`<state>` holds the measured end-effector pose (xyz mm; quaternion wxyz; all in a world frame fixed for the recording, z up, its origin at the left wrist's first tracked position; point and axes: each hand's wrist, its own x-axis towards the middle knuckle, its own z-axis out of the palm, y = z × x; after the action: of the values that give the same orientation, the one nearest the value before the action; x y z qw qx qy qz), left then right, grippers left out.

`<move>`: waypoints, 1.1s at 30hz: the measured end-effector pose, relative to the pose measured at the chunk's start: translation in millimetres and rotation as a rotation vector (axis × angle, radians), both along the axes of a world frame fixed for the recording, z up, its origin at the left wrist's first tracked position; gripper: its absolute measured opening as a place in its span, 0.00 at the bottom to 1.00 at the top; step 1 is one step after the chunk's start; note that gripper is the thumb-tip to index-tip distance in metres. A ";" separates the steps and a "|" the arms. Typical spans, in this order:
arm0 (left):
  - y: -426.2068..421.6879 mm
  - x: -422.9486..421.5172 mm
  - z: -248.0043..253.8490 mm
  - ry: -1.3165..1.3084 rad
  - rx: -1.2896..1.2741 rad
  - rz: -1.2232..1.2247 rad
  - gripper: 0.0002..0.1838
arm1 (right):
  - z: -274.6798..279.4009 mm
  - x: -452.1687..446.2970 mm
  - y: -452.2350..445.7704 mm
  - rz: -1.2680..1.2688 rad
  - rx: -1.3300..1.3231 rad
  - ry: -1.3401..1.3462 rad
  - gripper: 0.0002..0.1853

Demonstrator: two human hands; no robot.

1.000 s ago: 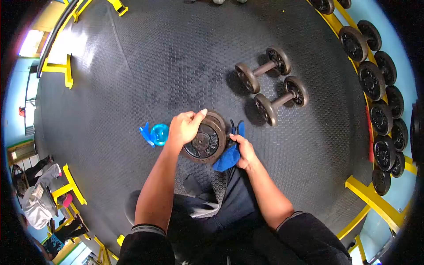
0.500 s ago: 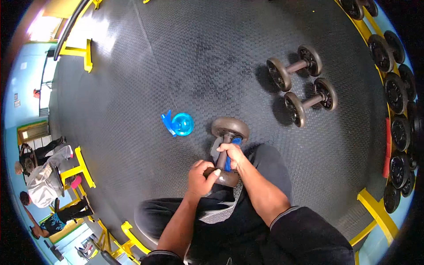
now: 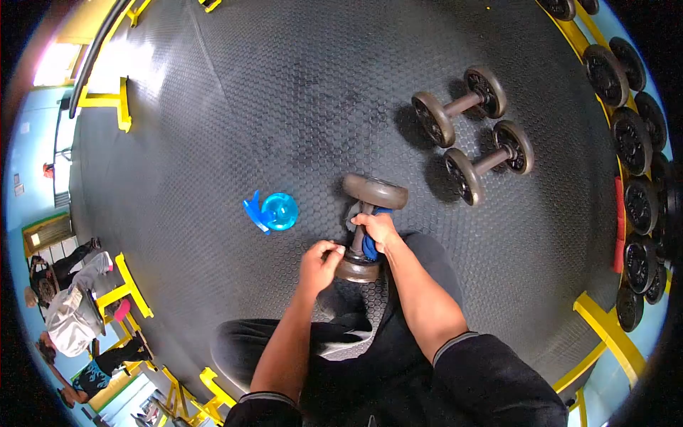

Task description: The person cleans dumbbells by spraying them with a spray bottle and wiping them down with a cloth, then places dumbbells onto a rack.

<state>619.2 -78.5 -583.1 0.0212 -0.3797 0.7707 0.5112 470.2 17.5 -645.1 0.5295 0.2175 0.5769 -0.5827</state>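
Note:
A dark dumbbell (image 3: 375,191) stands tilted in front of my crossed legs, one round head away from me and the other close to my lap. My right hand (image 3: 379,229) is closed around its handle with a blue cloth (image 3: 369,247) pressed against the bar; a grey piece shows on the handle's left side. My left hand (image 3: 320,269) is closed at the near head, thumb and curled fingers at its left edge. A spray bottle (image 3: 279,211) with clear blue body and blue trigger head lies on the floor to the left.
Two more dumbbells (image 3: 459,108) lie on the black rubber floor (image 3: 284,128) at the upper right. A yellow rack (image 3: 605,334) with several dumbbells lines the right side. Yellow bench frames (image 3: 128,285) and other people (image 3: 75,324) are at the left.
The dumbbell has tipped and shifted slightly away from me. My left hand has slid from over the near head to its left edge. My right hand stays on the cloth and handle.

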 end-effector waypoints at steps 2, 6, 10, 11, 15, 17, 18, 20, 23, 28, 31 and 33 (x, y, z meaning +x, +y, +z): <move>-15.7 13.0 -21.2 -0.109 0.043 0.184 0.11 | 9.0 -11.3 6.1 0.330 0.159 0.150 0.15; -64.4 42.3 -53.9 -0.257 0.013 0.643 0.29 | 55.9 -36.3 53.4 0.594 0.154 0.397 0.25; -84.5 12.1 -49.9 -0.036 -0.306 0.531 0.39 | 101.2 -29.0 110.5 0.293 0.006 0.574 0.31; -89.3 3.9 -46.7 0.063 -0.211 0.511 0.40 | 107.4 -25.4 118.3 0.252 0.007 0.678 0.30; -109.8 -5.8 -65.1 0.041 -0.357 0.677 0.34 | 103.6 5.3 79.0 0.243 -0.024 0.815 0.30; -127.1 7.9 -77.0 0.154 -0.444 0.619 0.27 | 110.9 18.1 30.8 0.641 0.029 1.101 0.32; -128.5 9.2 -68.8 0.160 -0.455 0.627 0.27 | 106.8 31.5 16.2 0.912 0.054 1.056 0.32; -125.8 9.5 -35.5 0.181 -0.429 0.486 0.22 | 99.6 61.3 12.8 1.202 0.134 1.206 0.33; -109.9 -16.5 54.2 -0.067 -0.411 0.154 0.21 | 97.9 69.8 15.6 1.272 0.234 1.324 0.29; -65.6 -29.7 150.3 -0.044 -0.267 0.030 0.32 | 68.1 33.0 -82.7 1.736 0.143 0.801 0.19; -58.3 -4.5 148.1 0.009 -0.040 0.069 0.36 | 42.0 27.8 -99.9 1.678 0.209 0.578 0.18; -60.7 1.5 142.2 0.007 0.116 0.103 0.37 | 50.2 37.9 -77.2 1.608 0.158 0.722 0.18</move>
<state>620.7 -139.1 -441.0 0.0143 -0.4153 0.7192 0.5568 508.2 -59.7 -594.9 0.5479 -0.4153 0.7257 -0.0253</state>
